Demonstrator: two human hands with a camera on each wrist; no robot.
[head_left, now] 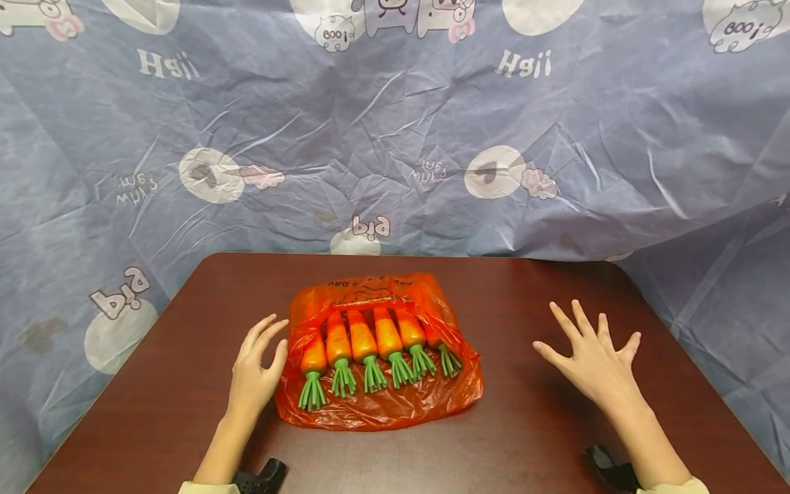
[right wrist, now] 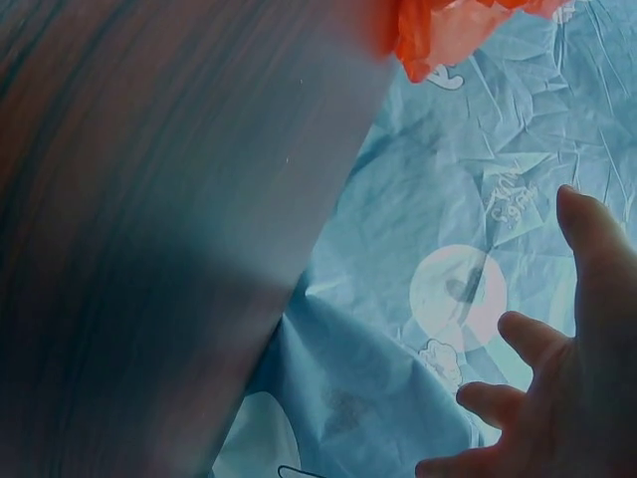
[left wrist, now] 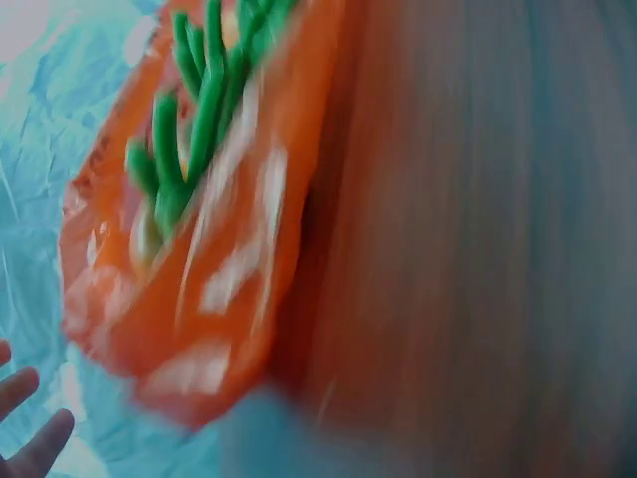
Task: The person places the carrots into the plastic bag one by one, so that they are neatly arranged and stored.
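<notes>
An orange-red plastic bag [head_left: 382,412] lies on the table with its mouth facing the person. Several toy carrots [head_left: 363,336] sit side by side inside it, their green tops pointing toward the near side. My left hand [head_left: 254,363] hovers at the bag's left edge, fingers slightly bent and thumb apart, holding nothing. Off to the right of the bag, my right hand [head_left: 595,357] is spread wide over the table and grips nothing. In the left wrist view the bag [left wrist: 229,269] and a green carrot top [left wrist: 204,110] show close up, with a few fingertips at the lower left.
The dark brown table [head_left: 494,439] has rounded far corners. Behind it hangs a wrinkled blue-grey cloth [head_left: 382,116] with cartoon prints, which also borders both sides. Black wrist devices [head_left: 262,477] are worn at both forearms.
</notes>
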